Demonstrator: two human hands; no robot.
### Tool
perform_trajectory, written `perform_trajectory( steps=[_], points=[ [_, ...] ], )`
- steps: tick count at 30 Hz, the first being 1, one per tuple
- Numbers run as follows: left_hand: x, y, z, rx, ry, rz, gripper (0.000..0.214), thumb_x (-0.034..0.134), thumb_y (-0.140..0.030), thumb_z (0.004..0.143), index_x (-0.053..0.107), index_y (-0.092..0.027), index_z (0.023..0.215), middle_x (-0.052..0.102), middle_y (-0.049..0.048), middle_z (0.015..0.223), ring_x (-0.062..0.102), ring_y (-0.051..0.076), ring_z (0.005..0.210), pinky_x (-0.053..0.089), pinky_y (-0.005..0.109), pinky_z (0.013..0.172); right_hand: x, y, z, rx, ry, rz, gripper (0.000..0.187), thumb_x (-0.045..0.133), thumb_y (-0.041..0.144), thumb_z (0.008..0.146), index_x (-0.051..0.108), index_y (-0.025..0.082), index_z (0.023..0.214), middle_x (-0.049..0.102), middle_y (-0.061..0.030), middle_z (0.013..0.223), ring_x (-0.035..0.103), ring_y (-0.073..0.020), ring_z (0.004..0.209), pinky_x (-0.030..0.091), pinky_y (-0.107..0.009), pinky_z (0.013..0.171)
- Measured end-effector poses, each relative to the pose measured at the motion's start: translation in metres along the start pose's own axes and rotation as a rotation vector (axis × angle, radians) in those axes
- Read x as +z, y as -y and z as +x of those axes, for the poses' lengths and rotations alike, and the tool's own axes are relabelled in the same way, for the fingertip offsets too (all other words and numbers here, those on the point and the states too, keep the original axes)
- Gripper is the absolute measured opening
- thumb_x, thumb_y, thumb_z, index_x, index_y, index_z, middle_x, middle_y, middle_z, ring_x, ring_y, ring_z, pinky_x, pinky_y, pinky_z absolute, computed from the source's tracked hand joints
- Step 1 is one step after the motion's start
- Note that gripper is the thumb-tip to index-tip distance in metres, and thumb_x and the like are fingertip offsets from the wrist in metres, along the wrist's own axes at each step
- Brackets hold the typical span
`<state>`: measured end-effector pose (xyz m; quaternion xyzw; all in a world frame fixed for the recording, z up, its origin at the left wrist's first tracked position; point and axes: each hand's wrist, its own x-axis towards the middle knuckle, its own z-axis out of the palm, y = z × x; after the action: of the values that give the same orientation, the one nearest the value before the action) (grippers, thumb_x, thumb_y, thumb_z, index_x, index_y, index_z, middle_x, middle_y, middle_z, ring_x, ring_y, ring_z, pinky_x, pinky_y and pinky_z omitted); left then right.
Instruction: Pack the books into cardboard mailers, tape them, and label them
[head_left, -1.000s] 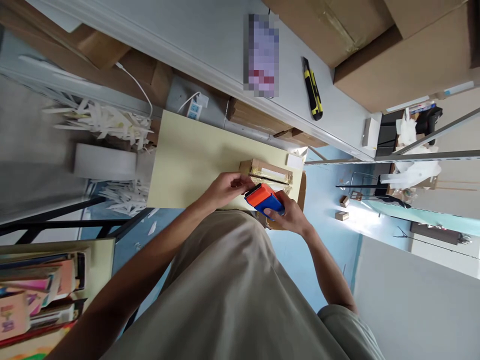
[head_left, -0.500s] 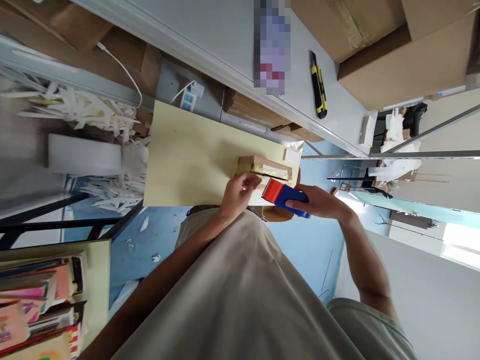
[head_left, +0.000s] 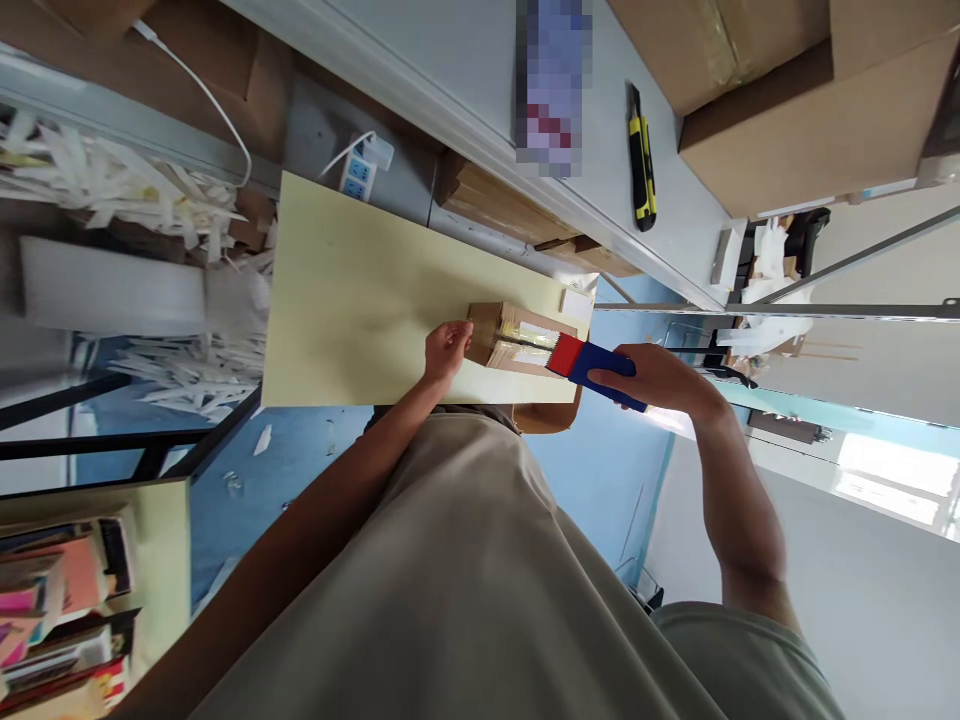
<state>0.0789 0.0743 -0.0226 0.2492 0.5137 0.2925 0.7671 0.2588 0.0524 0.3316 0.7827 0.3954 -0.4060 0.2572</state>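
A small brown cardboard box (head_left: 484,332) lies on the pale yellow tabletop (head_left: 352,290), with shiny tape along the seam of the face towards me and whitish strips on its flaps. At its left end is my left hand (head_left: 448,350), fingers curled together, the fingertips at the box's edge. Whether anything is pinched in them is too small to see. My right hand (head_left: 651,378) grips a blue tape dispenser (head_left: 604,372) with a red, toothed front. That toothed edge meets the right part of the box over the seam.
A grey shelf (head_left: 465,90) beyond the table carries a yellow and black utility knife (head_left: 642,170), a blurred-out item (head_left: 553,90) and large cartons (head_left: 795,130). A power strip (head_left: 358,175) is behind the table. White scraps (head_left: 187,370) and a foam block (head_left: 112,285) lie left; books (head_left: 67,590) lower left.
My left hand has moved left, from the box's near side to its left end. The tape dispenser has shifted right in my right hand. More of the box's taped face shows.
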Motion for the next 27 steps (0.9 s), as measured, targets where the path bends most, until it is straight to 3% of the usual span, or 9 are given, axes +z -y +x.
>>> perform_trajectory(
  steps=[6, 13, 16, 18, 20, 23, 25, 27],
  points=[
    [0.012, 0.03, 0.016, 0.014, -0.062, 0.125, 0.029, 0.077, -0.048, 0.092, 0.069, -0.021, 0.087, 0.07, 0.0035, 0.079, 0.064, 0.019, 0.076, 0.048, 0.031, 0.074, 0.007, 0.031, 0.004, -0.058, -0.117, -0.106, 0.062, 0.063, 0.081, 0.102, 0.068, 0.023, 0.084, 0.074, -0.0059, 0.072, 0.071, -0.0223, 0.068, 0.045, -0.034, 0.063],
    [0.033, 0.05, 0.024, 0.122, -0.124, 0.174, 0.017, 0.069, -0.038, 0.097, 0.067, -0.023, 0.089, 0.073, 0.0067, 0.093, 0.069, 0.021, 0.088, 0.051, 0.033, 0.085, 0.015, 0.051, 0.022, -0.091, -0.187, -0.225, 0.06, 0.066, 0.079, 0.102, 0.067, 0.022, 0.082, 0.071, -0.0085, 0.075, 0.069, -0.0245, 0.073, 0.041, -0.035, 0.067],
    [0.032, 0.056, 0.022, 0.131, -0.148, 0.236, 0.024, 0.069, -0.038, 0.098, 0.072, -0.018, 0.112, 0.071, 0.0071, 0.106, 0.065, 0.018, 0.09, 0.05, 0.031, 0.087, 0.014, 0.053, 0.026, -0.112, -0.173, -0.236, 0.063, 0.065, 0.081, 0.102, 0.066, 0.023, 0.079, 0.068, -0.0083, 0.072, 0.067, -0.0243, 0.071, 0.041, -0.036, 0.066],
    [0.023, 0.055, 0.018, 0.096, -0.138, 0.28, 0.046, 0.071, -0.035, 0.097, 0.068, -0.015, 0.139, 0.067, 0.0083, 0.116, 0.062, 0.016, 0.09, 0.05, 0.031, 0.087, 0.013, 0.053, 0.027, -0.118, -0.157, -0.236, 0.063, 0.065, 0.081, 0.102, 0.067, 0.022, 0.079, 0.068, -0.0084, 0.071, 0.067, -0.0243, 0.071, 0.041, -0.036, 0.067],
    [0.012, 0.047, 0.012, 0.124, -0.046, 0.326, 0.07, 0.075, -0.031, 0.093, 0.058, -0.016, 0.159, 0.063, 0.0101, 0.124, 0.061, 0.018, 0.096, 0.053, 0.031, 0.089, 0.012, 0.05, 0.028, -0.125, -0.146, -0.235, 0.062, 0.066, 0.08, 0.102, 0.068, 0.022, 0.08, 0.068, -0.0086, 0.072, 0.067, -0.0246, 0.073, 0.041, -0.037, 0.068],
    [0.002, 0.023, 0.003, 0.322, 0.221, 0.457, 0.09, 0.084, -0.028, 0.082, 0.054, -0.024, 0.167, 0.058, 0.0123, 0.135, 0.062, 0.025, 0.112, 0.057, 0.037, 0.098, 0.011, 0.044, 0.029, -0.152, -0.134, -0.228, 0.062, 0.066, 0.081, 0.102, 0.069, 0.022, 0.081, 0.068, -0.0086, 0.073, 0.068, -0.0251, 0.075, 0.042, -0.037, 0.069],
    [0.004, 0.004, 0.0, 0.461, 0.397, 0.589, 0.09, 0.089, -0.027, 0.076, 0.061, -0.026, 0.162, 0.057, 0.0126, 0.137, 0.06, 0.03, 0.12, 0.056, 0.043, 0.107, 0.013, 0.042, 0.029, -0.172, -0.136, -0.239, 0.064, 0.065, 0.082, 0.101, 0.068, 0.022, 0.08, 0.068, -0.0087, 0.074, 0.068, -0.0252, 0.075, 0.041, -0.036, 0.069],
    [0.011, -0.011, 0.001, 0.548, 0.5, 0.732, 0.079, 0.089, -0.025, 0.074, 0.07, -0.023, 0.151, 0.057, 0.0133, 0.133, 0.058, 0.033, 0.124, 0.053, 0.047, 0.113, 0.015, 0.042, 0.029, -0.182, -0.15, -0.253, 0.063, 0.067, 0.081, 0.1, 0.067, 0.022, 0.08, 0.068, -0.009, 0.074, 0.068, -0.0255, 0.076, 0.04, -0.036, 0.068]
  ],
)
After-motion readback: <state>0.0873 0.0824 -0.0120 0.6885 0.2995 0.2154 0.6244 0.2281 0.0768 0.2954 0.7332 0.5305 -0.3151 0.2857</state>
